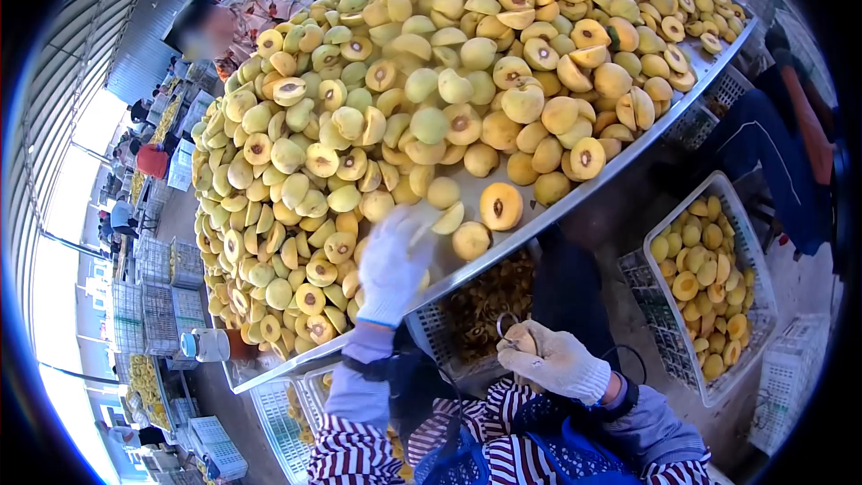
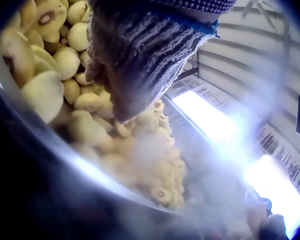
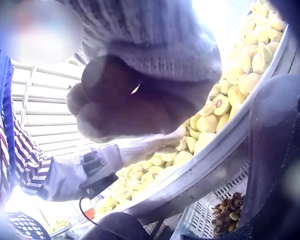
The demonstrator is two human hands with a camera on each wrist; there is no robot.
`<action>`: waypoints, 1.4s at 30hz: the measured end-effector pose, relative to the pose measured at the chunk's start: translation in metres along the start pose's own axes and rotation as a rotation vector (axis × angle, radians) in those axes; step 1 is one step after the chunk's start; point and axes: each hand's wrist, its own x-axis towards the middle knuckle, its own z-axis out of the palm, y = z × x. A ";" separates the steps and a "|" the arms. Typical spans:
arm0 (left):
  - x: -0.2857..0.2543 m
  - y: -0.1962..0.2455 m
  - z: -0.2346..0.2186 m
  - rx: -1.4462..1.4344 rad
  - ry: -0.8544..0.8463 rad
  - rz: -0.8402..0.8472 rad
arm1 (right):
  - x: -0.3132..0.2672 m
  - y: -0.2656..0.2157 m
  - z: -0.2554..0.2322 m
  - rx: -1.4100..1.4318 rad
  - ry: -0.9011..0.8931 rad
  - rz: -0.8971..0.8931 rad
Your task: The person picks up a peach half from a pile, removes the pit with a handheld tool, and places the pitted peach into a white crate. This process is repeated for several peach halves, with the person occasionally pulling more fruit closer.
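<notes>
A large heap of halved yellow peaches, many with brown pits showing, covers a metal-rimmed table. My left hand, in a white knit glove, reaches over the near rim to the heap. Its fingers extend among the peach halves in the left wrist view. My gloved right hand is in front of my body, below the table edge. Its curled fingers grip a small tool with a thin metal loop; the glove hides its handle. Close to the left hand, a cut peach lies on bare metal.
Under the rim stands a crate of brown pits. Another crate, at right, holds peach halves. A capped plastic jar stands at the table's left corner. People sit on both sides, including a dark-trousered leg at right.
</notes>
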 end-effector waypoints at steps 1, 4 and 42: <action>0.007 0.007 0.010 0.037 -0.033 0.001 | 0.003 0.002 0.004 -0.016 0.005 -0.047; 0.027 0.009 0.037 -0.013 -0.222 -0.107 | 0.003 -0.002 0.007 0.073 0.013 -0.016; -0.098 0.129 -0.088 -1.877 0.240 -0.655 | -0.015 -0.040 0.068 -0.355 0.069 -0.176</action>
